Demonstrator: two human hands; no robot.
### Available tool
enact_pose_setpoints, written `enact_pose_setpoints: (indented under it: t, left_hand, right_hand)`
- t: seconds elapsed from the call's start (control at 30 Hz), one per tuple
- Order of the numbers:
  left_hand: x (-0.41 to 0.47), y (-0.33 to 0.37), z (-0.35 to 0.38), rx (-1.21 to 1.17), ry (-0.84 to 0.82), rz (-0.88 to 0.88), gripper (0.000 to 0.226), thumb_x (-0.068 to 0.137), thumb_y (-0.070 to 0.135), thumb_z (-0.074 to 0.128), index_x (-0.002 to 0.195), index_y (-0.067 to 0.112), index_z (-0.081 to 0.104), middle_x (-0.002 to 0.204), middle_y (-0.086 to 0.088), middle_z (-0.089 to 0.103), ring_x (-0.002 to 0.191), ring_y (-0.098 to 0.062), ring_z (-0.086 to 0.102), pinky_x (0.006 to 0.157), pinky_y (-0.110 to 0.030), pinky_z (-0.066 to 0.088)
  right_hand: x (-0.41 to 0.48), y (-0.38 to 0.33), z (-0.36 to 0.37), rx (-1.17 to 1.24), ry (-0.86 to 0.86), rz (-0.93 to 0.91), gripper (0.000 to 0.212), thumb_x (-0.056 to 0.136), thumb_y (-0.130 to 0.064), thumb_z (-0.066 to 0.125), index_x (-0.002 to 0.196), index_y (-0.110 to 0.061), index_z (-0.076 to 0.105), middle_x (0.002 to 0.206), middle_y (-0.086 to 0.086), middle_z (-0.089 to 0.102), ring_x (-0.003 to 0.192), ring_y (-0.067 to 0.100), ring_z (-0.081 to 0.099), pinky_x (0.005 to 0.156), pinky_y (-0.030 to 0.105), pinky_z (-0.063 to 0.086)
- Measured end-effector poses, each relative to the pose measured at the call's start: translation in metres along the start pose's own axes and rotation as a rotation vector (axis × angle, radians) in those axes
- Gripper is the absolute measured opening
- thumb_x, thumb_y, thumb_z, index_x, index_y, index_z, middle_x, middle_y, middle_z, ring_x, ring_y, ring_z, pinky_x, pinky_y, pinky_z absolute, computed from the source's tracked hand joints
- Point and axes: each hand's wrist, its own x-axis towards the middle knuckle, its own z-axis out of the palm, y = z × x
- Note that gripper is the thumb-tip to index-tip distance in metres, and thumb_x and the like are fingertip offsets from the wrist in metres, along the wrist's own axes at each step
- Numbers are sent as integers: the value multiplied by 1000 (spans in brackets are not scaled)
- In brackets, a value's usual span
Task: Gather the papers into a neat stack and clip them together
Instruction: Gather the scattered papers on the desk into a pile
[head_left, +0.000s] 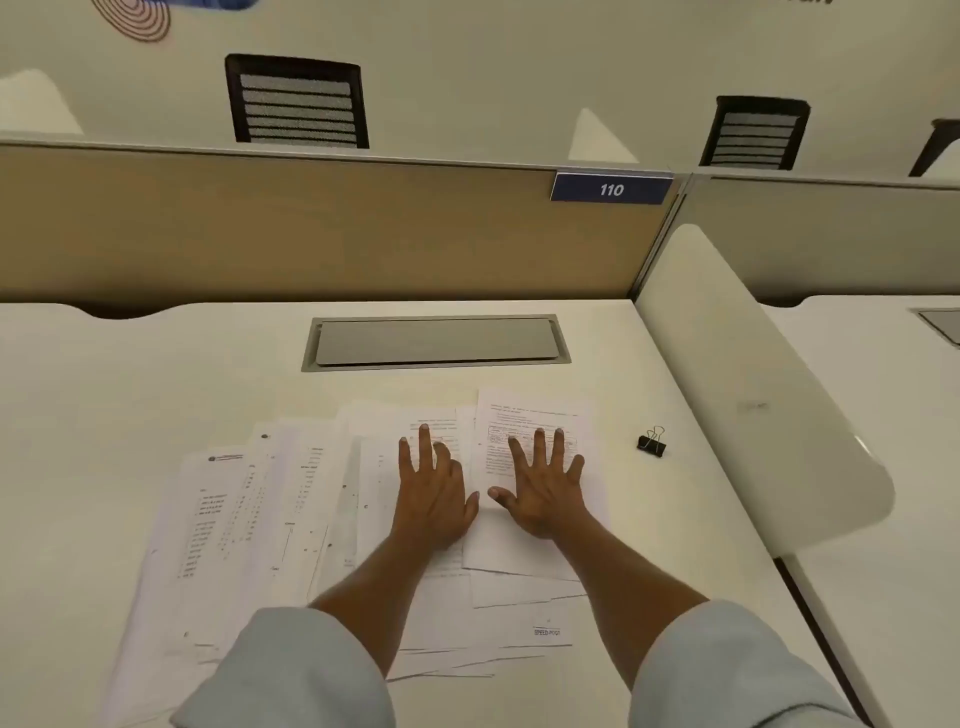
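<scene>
Several printed papers (249, 525) lie fanned out and overlapping across the white desk (104, 395), spreading from the left to the middle right. My left hand (434, 493) rests flat on the sheets near the centre, fingers apart. Beside it, my right hand (543, 486) lies flat with spread fingers on the topmost sheet (530, 415) at the right end of the spread. A black binder clip (651, 442) with silver wire handles sits on the bare desk to the right of the papers, apart from both hands.
A grey cable hatch (435, 342) is set into the desk behind the papers. A tan partition (260, 228) with a blue "110" tag (610, 189) closes the back. A white side divider (753, 384) borders the right. Black chairs (298, 104) stand beyond.
</scene>
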Motion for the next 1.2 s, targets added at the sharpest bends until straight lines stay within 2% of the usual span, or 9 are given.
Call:
enact_pose_setpoints:
  t: [0.2, 0.43, 0.53, 0.63, 0.73, 0.8, 0.87, 1.0, 1.2]
  left_hand:
    - [-4, 15, 3, -44, -96, -81, 52, 82, 49, 49, 102, 4, 65, 122, -25, 61, 136, -51, 31, 110, -68, 18]
    - [-6, 31, 9, -105, -105, -235, 46, 78, 42, 59, 104, 5, 65, 112, -19, 66, 126, -46, 46, 105, -62, 31]
    - [-4, 35, 7, -147, -102, -317, 42, 82, 39, 57, 105, 5, 64, 114, -17, 65, 126, -42, 45, 106, -59, 31]
    - [-2, 39, 4, -178, -108, -369, 44, 81, 38, 58, 108, 3, 63, 118, -18, 63, 127, -41, 43, 107, -56, 33]
    - [3, 43, 0, -202, -119, -415, 49, 83, 41, 55, 114, 4, 59, 127, -17, 58, 131, -40, 37, 110, -54, 29]
    - [5, 45, -1, -205, -123, -429, 51, 84, 45, 54, 114, 4, 59, 129, -16, 56, 131, -40, 36, 109, -54, 29]
    - [7, 47, -4, -208, -117, -438, 50, 82, 47, 54, 109, 5, 61, 124, -16, 58, 126, -39, 40, 103, -50, 36]
    - [7, 52, -11, -246, -129, -465, 41, 81, 46, 54, 98, 9, 61, 104, -9, 62, 98, -28, 51, 77, -38, 45]
    - [14, 58, -12, -359, -167, -524, 41, 82, 42, 55, 102, 6, 56, 107, -12, 60, 98, -29, 53, 79, -37, 46]
  right_hand:
    - [-4, 6, 17, 25, -10, -30, 107, 58, -82, -19, 149, -27, 0, 158, 18, -5, 142, 45, -12, 109, 67, 4]
    - [-11, 5, 27, 70, -26, -106, 103, 64, -80, -16, 148, -27, 12, 158, 19, 2, 143, 44, -5, 108, 66, 7]
    - [-13, 5, 23, 40, -15, -144, 94, 71, -75, -10, 143, -25, 24, 157, 18, 13, 143, 43, 4, 106, 65, 15]
    - [-14, 6, 21, 29, 10, -151, 88, 79, -72, -6, 133, -20, 41, 147, 20, 36, 139, 42, 25, 99, 63, 26]
    - [-11, 7, 21, 24, 92, -30, 63, 89, -59, 22, 121, -15, 52, 131, 18, 55, 130, 39, 42, 91, 60, 37]
    - [-8, 7, 18, 76, 153, 130, 54, 89, -50, 38, 124, -11, 51, 132, 19, 53, 131, 40, 38, 93, 61, 35]
    - [-4, 10, 13, 143, 160, 330, 56, 88, -43, 48, 129, -6, 44, 136, 21, 46, 133, 41, 32, 94, 62, 33]
    - [2, 20, 5, 265, 141, 642, 52, 80, -38, 54, 119, -6, 40, 118, 15, 49, 113, 34, 41, 83, 50, 42]
    - [14, 31, 7, 309, 132, 724, 52, 78, -34, 53, 117, -2, 42, 112, 13, 53, 104, 32, 47, 81, 44, 42]
